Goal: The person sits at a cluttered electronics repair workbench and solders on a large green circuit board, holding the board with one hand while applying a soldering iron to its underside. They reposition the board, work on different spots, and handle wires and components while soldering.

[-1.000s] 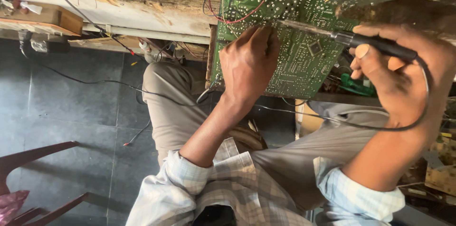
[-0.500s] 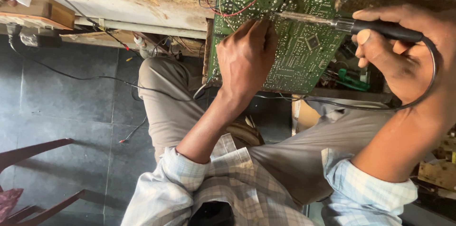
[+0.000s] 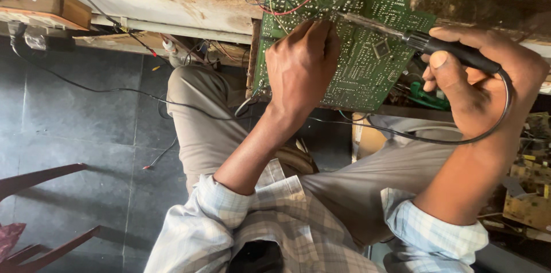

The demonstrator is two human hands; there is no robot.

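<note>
A green circuit board (image 3: 367, 61) stands on edge against a worn wooden bench, solder side facing me. My left hand (image 3: 301, 66) rests on the board's middle, fingertips curled against it; whether anything is pinched there is hidden. My right hand (image 3: 479, 84) grips the black handle of a soldering iron (image 3: 453, 52). Its metal shaft reaches left and the tip touches the board just above my left fingertips. The iron's black cord (image 3: 425, 138) loops down under my right wrist and across my lap.
The wooden bench edge (image 3: 172, 9) runs along the top, with a wooden box (image 3: 40, 9) at upper left. Black and red wires trail over the dark tiled floor (image 3: 74, 135). A red-brown chair frame (image 3: 40, 210) stands lower left. More boards lie at right (image 3: 525, 192).
The view has shifted slightly, so board and hands sit a little higher. The iron's tip stays at the same spot on the board, and both hands keep their grip.
</note>
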